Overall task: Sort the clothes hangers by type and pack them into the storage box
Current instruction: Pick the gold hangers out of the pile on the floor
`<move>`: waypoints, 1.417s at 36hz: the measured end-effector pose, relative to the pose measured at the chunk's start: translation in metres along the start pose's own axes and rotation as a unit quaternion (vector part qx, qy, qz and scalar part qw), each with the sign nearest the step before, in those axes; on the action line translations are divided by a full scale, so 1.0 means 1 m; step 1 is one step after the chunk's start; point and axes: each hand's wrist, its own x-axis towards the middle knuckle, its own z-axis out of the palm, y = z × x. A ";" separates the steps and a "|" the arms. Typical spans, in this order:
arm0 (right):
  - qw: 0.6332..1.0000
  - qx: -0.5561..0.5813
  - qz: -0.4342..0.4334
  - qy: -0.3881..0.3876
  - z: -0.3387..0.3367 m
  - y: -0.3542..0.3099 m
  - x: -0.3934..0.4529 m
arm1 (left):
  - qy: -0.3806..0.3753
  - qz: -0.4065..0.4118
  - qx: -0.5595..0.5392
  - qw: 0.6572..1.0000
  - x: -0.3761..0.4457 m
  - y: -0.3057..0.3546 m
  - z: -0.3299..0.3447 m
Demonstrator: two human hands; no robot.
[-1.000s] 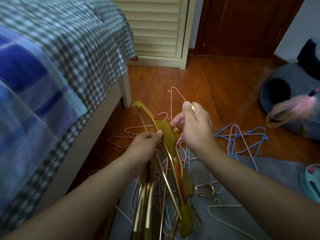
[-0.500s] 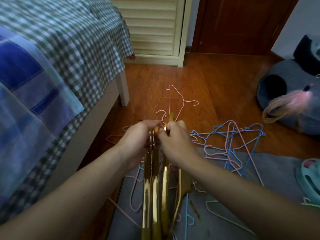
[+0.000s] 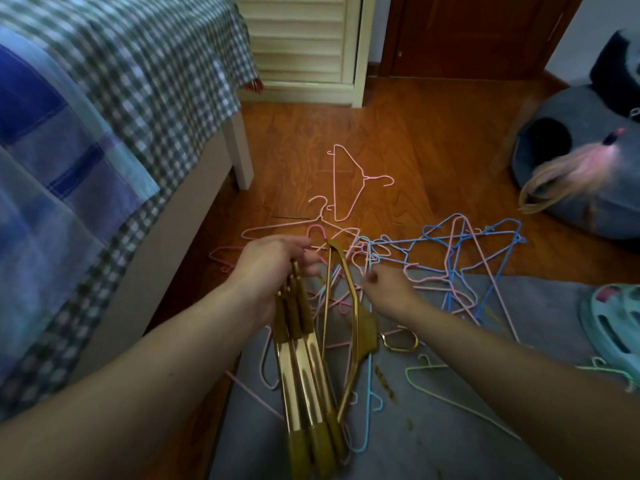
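Left hand (image 3: 273, 268) grips a bunch of gold hangers (image 3: 304, 372), while the right hand (image 3: 388, 289), fingers curled, pinches a wire hanger (image 3: 369, 268) from the floor pile.

At lower centre the left hand (image 3: 273, 268) grips a bundle of shiny gold metal hangers (image 3: 304, 375); right of it the right hand (image 3: 389, 289), fingers curled, sits beside a single gold hanger (image 3: 349, 313) on the grey mat (image 3: 485, 445); tangled pink and blue wire hangers (image 3: 450, 258) sprawl at centre right across the orange wooden floor (image 3: 433, 150); a checked bedspread (image 3: 138, 64) fills the upper left.
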 end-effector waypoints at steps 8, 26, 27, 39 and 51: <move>0.960 -0.213 0.130 -0.129 0.015 0.112 -0.026 | 0.039 0.026 -0.005 0.999 0.003 0.000 -0.012; 0.965 -0.144 0.211 -0.062 0.028 0.106 -0.016 | 0.029 0.014 -0.035 0.999 0.000 0.009 -0.025; 0.964 -0.137 0.216 -0.064 0.026 0.104 -0.017 | 0.031 0.012 -0.037 0.999 -0.001 0.010 -0.026; 0.965 0.233 0.119 0.032 -0.016 0.019 -0.001 | 0.071 0.012 -0.052 0.996 -0.002 0.013 -0.026; 0.970 0.138 -0.043 0.194 -0.065 -0.110 -0.019 | -0.021 0.022 -0.057 0.998 -0.010 0.028 -0.012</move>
